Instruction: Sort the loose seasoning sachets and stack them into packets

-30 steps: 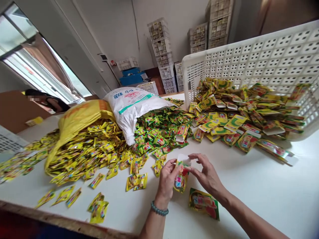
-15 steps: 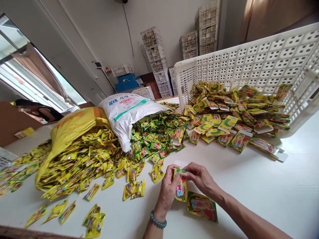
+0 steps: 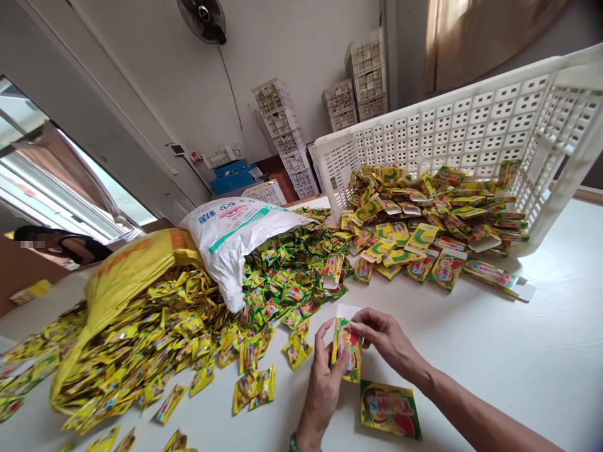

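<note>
My left hand (image 3: pixel 321 384) grips a small yellow and green candy box (image 3: pixel 346 361) upright just above the table, thumb across its printed front. A white flap stands up from its top end. My right hand (image 3: pixel 393 342) pinches the upper right edge of the same box, beside the flap. A larger flat yellow and green pack (image 3: pixel 390 409) with similar print lies on the table below my right hand. Left of my hands, a few yellow candy sachets (image 3: pixel 254 388) rest on the tabletop.
A white plastic crate (image 3: pixel 452 125) lies on its side, small boxes (image 3: pixel 424 238) spilling from it. Green sachets (image 3: pixel 287 270) pour from a white sack (image 3: pixel 226 232), yellow ones from a yellow sack (image 3: pixel 117 270). A person (image 3: pixel 70 245) is at far left. Stacked crates (image 3: pixel 287 138) stand behind.
The box's white flap and front show more now, with my right fingers shifted to its right edge and my left thumb lower. The camera view has tilted up, bringing a wall fan into sight.
</note>
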Motion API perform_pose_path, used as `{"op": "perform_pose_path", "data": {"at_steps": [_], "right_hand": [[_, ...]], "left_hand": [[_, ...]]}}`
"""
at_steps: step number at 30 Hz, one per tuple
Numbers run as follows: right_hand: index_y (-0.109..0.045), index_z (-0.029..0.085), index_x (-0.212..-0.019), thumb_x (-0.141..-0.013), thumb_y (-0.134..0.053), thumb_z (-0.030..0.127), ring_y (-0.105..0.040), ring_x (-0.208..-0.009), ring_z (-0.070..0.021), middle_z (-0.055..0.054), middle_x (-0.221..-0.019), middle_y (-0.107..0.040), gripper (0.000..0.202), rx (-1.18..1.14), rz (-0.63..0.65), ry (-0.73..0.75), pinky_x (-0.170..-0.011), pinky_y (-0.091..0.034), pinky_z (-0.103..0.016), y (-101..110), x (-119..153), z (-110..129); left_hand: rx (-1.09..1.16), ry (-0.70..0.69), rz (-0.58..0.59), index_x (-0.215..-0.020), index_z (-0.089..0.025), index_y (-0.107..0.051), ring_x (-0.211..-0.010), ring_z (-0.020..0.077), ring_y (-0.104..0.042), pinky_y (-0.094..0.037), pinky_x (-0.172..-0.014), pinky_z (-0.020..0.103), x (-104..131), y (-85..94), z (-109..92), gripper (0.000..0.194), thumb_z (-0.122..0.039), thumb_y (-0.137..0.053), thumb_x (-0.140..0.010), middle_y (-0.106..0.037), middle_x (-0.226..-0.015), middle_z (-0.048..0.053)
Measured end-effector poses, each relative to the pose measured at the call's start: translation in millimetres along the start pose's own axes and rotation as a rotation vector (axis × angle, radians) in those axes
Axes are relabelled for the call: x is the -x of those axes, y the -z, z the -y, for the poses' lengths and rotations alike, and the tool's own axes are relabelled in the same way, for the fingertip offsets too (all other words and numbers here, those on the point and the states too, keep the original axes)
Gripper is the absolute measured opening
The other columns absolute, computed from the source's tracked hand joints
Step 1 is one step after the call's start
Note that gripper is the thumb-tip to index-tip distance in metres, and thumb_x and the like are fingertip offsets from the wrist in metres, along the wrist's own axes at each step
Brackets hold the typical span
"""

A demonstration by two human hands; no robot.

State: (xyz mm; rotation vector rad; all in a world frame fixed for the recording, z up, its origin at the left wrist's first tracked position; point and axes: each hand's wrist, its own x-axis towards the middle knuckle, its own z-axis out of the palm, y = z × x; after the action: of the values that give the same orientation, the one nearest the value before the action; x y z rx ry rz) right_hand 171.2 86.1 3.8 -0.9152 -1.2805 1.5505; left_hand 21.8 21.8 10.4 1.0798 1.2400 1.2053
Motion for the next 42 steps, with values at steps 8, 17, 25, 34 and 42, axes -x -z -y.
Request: {"op": "perform_pose_path", "data": {"at_steps": [8,17,25,34,42], "right_hand": [[-0.073,0.023,-0.103,-0.082,-0.062,0.049,-0.054,-0.079,-0.018,-0.003,-0.084,-0.056,0.036,0.226,0.124,0.071,-0.072,-0.045,-0.029,-1.8,2.2,-8.5],[-0.064,0.021,-0.113,-0.083,-0.061,0.054,-0.056,-0.081,-0.0185,-0.002,-0.085,-0.061,0.044,0.125,0.135,0.077,-0.075,-0.046,-0.031,-1.5,5.4,0.0],[-0.066,0.018,-0.078,-0.082,-0.06,0.057,-0.052,-0.069,-0.0155,-0.001,-0.072,-0.06,0.04,0.166,0.105,0.099,-0.065,-0.044,-0.027,-10.5,8.9,-7.6],[-0.071,0.023,-0.108,-0.085,-0.059,0.049,-0.062,-0.089,-0.023,-0.006,-0.098,-0.072,0.037,0.301,0.157,0.141,-0.079,-0.047,-0.032,-8.2,11.9,6.0],[-0.073,0.015,-0.083,-0.073,-0.066,0.059,-0.064,-0.066,-0.0211,-0.007,-0.074,-0.071,0.045,0.107,0.077,-0.015,-0.062,-0.049,-0.03,-17.4,13.0,6.3]], "left_hand": [[0.153,0.028,-0.108,-0.124,-0.023,-0.051,-0.103,0.0261,-0.066,-0.052,-0.086,0.033,-6.3,-0.8,6.5,0.053,-0.036,-0.072,-0.078,-0.07,-0.112,0.011],[0.273,0.055,-0.205,-0.115,-0.02,-0.061,-0.099,0.0259,-0.068,-0.053,-0.086,0.034,-11.1,-1.1,6.3,0.052,-0.034,-0.08,-0.068,-0.073,-0.105,0.01],[0.303,0.053,-0.205,-0.11,-0.022,-0.061,-0.096,0.0235,-0.068,-0.053,-0.083,0.031,-7.9,2.7,-0.8,0.049,-0.035,-0.08,-0.067,-0.073,-0.104,0.007],[0.32,0.042,-0.245,-0.103,-0.02,-0.061,-0.083,0.0191,-0.069,-0.052,-0.075,0.027,-12.0,4.5,2.9,0.042,-0.031,-0.08,-0.067,-0.073,-0.09,0.004],[0.316,0.021,-0.361,-0.097,-0.017,-0.063,-0.078,0.0163,-0.067,-0.05,-0.075,0.027,-10.1,2.3,8.9,0.041,-0.029,-0.082,-0.063,-0.071,-0.082,0.003]]}}
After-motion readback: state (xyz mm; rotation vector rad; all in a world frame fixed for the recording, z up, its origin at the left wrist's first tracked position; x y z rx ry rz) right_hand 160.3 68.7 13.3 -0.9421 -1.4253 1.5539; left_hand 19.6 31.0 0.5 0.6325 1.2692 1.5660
